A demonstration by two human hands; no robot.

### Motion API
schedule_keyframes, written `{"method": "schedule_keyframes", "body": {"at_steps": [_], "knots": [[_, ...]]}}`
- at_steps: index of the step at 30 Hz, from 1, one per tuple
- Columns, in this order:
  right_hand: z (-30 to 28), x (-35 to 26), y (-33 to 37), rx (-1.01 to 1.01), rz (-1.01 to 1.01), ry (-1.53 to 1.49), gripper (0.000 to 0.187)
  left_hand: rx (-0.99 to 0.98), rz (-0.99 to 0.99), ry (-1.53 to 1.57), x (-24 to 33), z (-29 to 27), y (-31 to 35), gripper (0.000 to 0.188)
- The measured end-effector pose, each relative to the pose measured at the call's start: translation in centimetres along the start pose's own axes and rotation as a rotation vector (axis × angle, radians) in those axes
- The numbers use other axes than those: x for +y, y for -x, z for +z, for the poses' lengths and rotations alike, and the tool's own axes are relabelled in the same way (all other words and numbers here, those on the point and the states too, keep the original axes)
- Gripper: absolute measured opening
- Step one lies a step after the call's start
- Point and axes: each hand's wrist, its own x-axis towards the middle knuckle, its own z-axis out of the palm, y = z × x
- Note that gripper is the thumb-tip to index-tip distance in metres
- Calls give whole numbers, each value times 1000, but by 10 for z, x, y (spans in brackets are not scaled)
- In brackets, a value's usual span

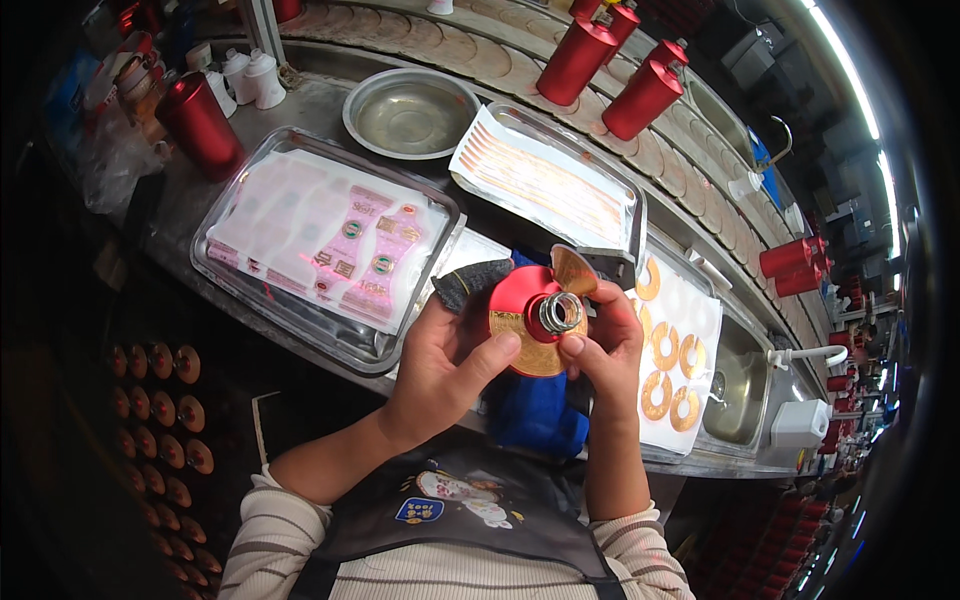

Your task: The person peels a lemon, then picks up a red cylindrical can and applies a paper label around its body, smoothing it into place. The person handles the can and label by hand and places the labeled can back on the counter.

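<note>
A red bottle (512,292) with a threaded metal neck points its mouth up toward me, between my two hands. My left hand (437,368) is closed round its left side, the thumb pressing on a gold ring-shaped label (541,357) that lies on the shoulder. One end of the label stands up off the red surface at the upper right. My right hand (612,350) is closed at that side, its fingers on the raised end and its thumb on the label near the neck. The bottle's body is hidden behind my hands.
A metal tray (447,216) with pink label sheets lies left, a water basin (410,112) behind it. Another tray (633,222) holds an orange-striped sheet. Gold labels (657,395) lie on white backing at right, before a sink (738,385). Red bottles (577,62) stand on the conveyor.
</note>
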Motion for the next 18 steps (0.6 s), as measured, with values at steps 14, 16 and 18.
{"method": "schedule_keyframes", "body": {"at_steps": [14, 16, 18], "knots": [[6, -5, 14, 47, 15, 3, 45, -67, 14, 14, -3, -3, -2, 57], [0, -4, 14, 20, 45, -7, 44, -71, 32, -14, -4, -1, 0, 58], [0, -4, 14, 30, 25, -19, 43, -78, 35, -14, -5, 1, 0, 59]]}}
